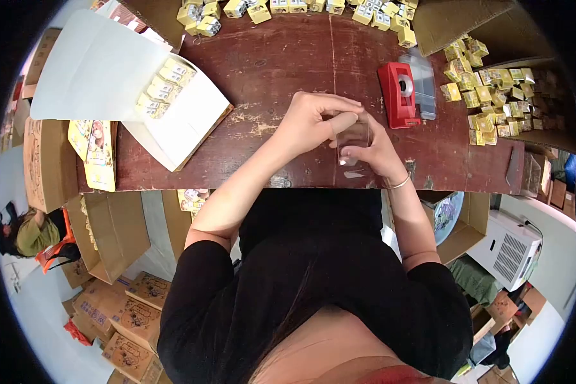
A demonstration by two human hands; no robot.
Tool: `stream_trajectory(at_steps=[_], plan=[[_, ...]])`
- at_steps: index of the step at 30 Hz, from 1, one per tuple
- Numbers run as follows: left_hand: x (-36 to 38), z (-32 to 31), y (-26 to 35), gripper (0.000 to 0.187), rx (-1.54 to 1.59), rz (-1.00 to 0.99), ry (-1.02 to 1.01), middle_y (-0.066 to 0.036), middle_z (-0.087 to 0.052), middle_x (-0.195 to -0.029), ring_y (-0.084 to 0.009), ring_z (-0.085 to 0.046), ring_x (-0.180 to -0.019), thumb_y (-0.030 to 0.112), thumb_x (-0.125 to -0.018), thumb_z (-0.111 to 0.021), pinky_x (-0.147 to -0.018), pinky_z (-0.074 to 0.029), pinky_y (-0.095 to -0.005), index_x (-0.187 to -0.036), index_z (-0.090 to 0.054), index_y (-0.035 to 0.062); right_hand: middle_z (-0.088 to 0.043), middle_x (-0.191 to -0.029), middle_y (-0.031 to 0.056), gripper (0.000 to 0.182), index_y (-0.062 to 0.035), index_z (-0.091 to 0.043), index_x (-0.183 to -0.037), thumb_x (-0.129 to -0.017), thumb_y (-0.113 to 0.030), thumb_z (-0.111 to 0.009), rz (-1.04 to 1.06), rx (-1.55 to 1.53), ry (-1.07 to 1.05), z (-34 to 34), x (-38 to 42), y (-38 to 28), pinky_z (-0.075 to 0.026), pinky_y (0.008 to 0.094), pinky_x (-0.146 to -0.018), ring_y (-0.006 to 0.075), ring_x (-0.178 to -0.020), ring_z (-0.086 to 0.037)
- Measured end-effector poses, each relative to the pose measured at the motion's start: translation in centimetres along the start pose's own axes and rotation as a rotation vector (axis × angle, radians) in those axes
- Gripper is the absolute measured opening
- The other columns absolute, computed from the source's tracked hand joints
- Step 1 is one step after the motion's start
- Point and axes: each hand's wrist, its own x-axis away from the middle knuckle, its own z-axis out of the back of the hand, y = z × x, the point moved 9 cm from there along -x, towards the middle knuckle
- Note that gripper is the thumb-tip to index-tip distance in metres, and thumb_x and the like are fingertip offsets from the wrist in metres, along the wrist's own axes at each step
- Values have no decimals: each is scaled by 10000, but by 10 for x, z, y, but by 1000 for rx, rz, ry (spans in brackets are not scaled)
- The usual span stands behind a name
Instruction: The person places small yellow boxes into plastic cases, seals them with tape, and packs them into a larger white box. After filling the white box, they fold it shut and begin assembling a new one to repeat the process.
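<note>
Both my hands meet over the near middle of a dark red wooden table (288, 57). Between them is a small clear plastic box (353, 137), see-through and upright. My left hand (313, 121) curls over its top and left side, fingers closed on the rim. My right hand (371, 150) grips it from the right and below, thumb across the front. A thin bracelet sits on my right wrist. A clear flat piece (354, 174) lies on the table just under the box.
A red tape dispenser (398, 95) stands right of my hands beside clear plastic pieces (422, 80). Several small yellow boxes are heaped at the right (493, 96) and along the far edge (288, 8). A white carton with yellow boxes (163, 89) lies left. Cardboard cartons (118, 313) crowd the floor; a person (25, 232) sits far left.
</note>
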Motion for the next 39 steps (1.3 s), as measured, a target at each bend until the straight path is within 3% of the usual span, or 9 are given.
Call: stream_trajectory(at_steps=[11,15,18,24,28,31,34,38,39], plan=[[17,-18,23,229,-250,-395,12,-134,-689,-1115,-303,-647,-1071,62,-817,-683,-910,-530,-377,-1041,-717,25,-592,-1135,94,600,-47,-411,-1346,-823,-17,-701,-10,-225,-16,-2,10,-1,-583,281,-670,154,-970,-613],[8,-27,27,244,-227,-391,-111,-124,-688,-1121,-278,-669,-1027,56,-809,-689,-873,-544,-365,-1050,-719,36,-548,-1172,60,559,-48,-451,-1291,-807,-53,-731,56,-213,103,9,20,-18,-521,294,-850,134,-1045,-551],[-9,-30,32,385,-73,-217,-179,-109,-607,-1296,-209,-620,-1121,29,-834,-662,-911,-512,-333,-1216,-655,72,-550,-1078,37,433,-52,-505,-1176,-811,-86,-737,139,350,127,33,30,-55,-469,253,-843,82,-985,-530],[-30,-42,-26,851,569,-44,-19,-177,-359,-1505,-290,-376,-1375,-64,-755,-585,-1085,-373,-423,-1514,-233,92,-590,-1158,115,339,-43,-483,-1200,-883,17,-586,309,-575,398,93,54,-61,-513,233,-644,201,-942,-638],[-33,-86,-38,628,735,39,-22,-178,-433,-1446,-281,-428,-1331,25,-786,-652,-1052,-405,-468,-1360,-407,95,-676,-1074,103,517,-30,-512,-1285,-821,-59,-736,113,159,152,87,45,-40,-528,264,-762,128,-946,-646],[-33,-68,-50,293,860,114,26,-180,-533,-1345,-283,-508,-1254,165,-849,-656,-985,-469,-468,-1107,-534,102,-721,-945,76,253,-22,-684,-1068,-828,-90,-730,302,641,830,224,77,-85,-525,281,-797,143,-869,-667],[-23,-49,-54,361,804,162,-22,-186,-549,-1319,-305,-527,-1232,321,-870,-647,-958,-486,-460,-1142,-521,121,-678,-1050,175,429,-58,-562,-1209,-821,-186,-695,346,2017,1280,325,125,-115,-515,420,-836,346,-945,-631],[-9,-41,-60,531,833,236,-22,-197,-549,-1303,-328,-527,-1230,418,-858,-638,-928,-501,-461,-1263,-450,129,-626,-1181,182,527,-105,-498,-1301,-818,-177,-698,-310,1909,956,386,114,-87,-496,446,-875,355,-1039,-605],[-6,-38,-62,594,841,263,-5,-201,-552,-1291,-337,-524,-1233,449,-859,-629,-915,-508,-464,-1313,-418,129,-639,-1172,161,561,-96,-489,-1345,-828,-145,-702,-75,1681,986,369,110,-94,-497,422,-847,289,-1001,-622]])
